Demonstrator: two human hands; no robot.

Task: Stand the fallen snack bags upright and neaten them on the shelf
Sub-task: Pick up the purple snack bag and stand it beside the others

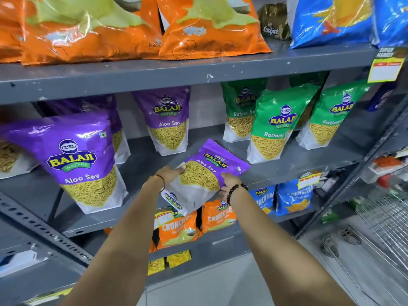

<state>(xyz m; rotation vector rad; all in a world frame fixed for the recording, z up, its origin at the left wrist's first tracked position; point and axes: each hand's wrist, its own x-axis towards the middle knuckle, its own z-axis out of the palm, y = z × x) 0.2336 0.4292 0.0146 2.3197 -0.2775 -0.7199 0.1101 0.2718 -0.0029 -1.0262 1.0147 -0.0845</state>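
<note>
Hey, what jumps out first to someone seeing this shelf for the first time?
Both hands, left hand and right hand, grip a tilted purple bag at the middle shelf's front edge. A bigger purple bag looms at left, green bags stand at right, and orange bags fill the top shelf.

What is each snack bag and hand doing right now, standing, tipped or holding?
Held Aloo Sev bag: tilted, gripped at the shelf front.
Left hand: holding the bag's left edge.
Right hand: holding its right edge.
Big Aloo Sev bag: upright, leaning.
Ratlami bag: upright, leaning.
</note>
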